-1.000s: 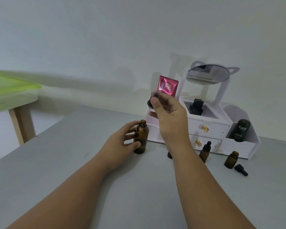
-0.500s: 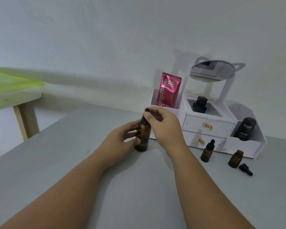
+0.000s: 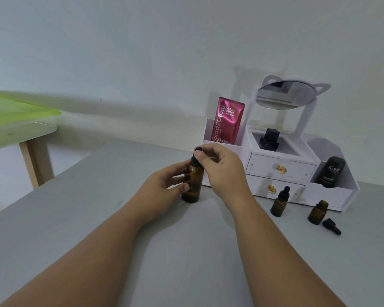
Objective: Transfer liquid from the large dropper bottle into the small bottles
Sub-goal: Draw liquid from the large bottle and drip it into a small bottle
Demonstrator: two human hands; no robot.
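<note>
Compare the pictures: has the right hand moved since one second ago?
Yes. The right hand has come down from in front of the pink sachet onto the dropper cap of the large bottle.

Right hand (image 3: 222, 171) dropped from up by the pink sachet (image 3: 227, 120) down onto the big bottle (image 3: 193, 182); black dropper cap (image 3: 197, 155) now seated on its neck, fingers pinching it.

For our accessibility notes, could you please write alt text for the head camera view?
On a grey table, a left hand steadies a large amber bottle while the right hand pinches its black dropper cap. Two small amber bottles, one capped and one open, stand before a white organizer.
</note>
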